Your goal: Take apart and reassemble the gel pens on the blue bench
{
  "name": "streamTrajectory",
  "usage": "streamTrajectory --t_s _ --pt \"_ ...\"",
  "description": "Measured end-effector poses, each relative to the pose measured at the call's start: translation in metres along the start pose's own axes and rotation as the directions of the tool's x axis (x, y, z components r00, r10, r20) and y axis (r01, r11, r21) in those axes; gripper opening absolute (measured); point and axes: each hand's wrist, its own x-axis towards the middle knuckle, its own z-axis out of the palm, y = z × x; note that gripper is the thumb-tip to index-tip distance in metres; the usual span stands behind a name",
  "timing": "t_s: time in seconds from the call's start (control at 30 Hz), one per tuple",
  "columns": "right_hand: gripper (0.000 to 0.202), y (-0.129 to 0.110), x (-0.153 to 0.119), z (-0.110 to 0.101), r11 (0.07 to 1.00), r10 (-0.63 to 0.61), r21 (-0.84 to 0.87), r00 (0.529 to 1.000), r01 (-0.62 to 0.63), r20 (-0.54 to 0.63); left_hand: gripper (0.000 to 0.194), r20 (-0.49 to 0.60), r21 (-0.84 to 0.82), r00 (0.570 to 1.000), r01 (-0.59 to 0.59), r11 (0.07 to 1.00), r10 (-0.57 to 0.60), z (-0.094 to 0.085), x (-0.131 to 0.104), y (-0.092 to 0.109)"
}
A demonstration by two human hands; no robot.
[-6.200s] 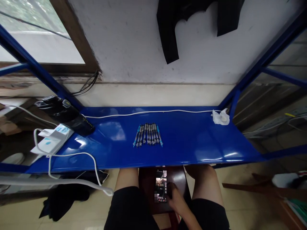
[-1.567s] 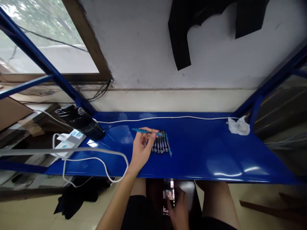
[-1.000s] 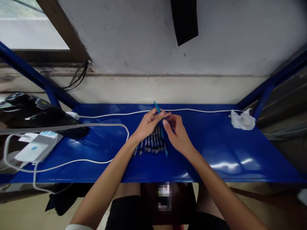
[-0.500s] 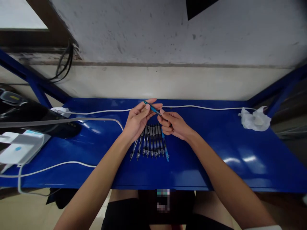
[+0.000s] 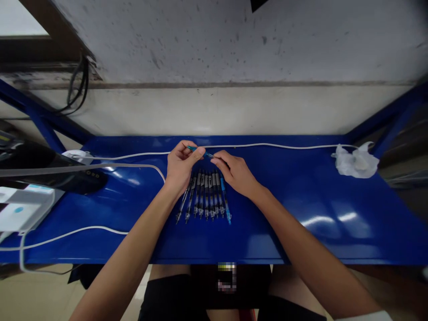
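Two hands meet over the glossy blue metal surface [image 5: 301,200], and from my remote seat I see them share one slim blue pen [image 5: 200,152]. The left hand [image 5: 179,167] has its fingers [image 5: 197,153] curled nearly closed, thumb and forefinger pinching the pen's left end; the right hand [image 5: 234,173] pinches the other end with its fingertips drawn together, the remaining fingers loosely bent. The pen lies almost level, held just above the surface near its back edge. Directly beneath the hands a row of pens [image 5: 204,196] lies side by side, thin clear and dark barrels with labels, the rightmost one blue, their tips pointing toward me. Both forearms come in bare from the near edge, angling inward so the wrists converge, palms turned down and toward each other. A thin white cable [image 5: 284,146] runs along the back of the surface, passing just behind the hands. At the far right corner sits a crumpled white tissue [image 5: 353,161], soft and wrinkled. To the left rests a shiny black bottle [image 5: 50,171] beside a white power strip [image 5: 23,211].
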Motion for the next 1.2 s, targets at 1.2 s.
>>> streamTrajectory --t_s 1.2 --pt "0.014 0.010 -0.003 -0.003 0.986 0.034 -0.167 0.999 -0.027 0.040 0.045 0.042 0.326 0.988 -0.156 0.932 0.151 0.001 -0.005 -0.001"
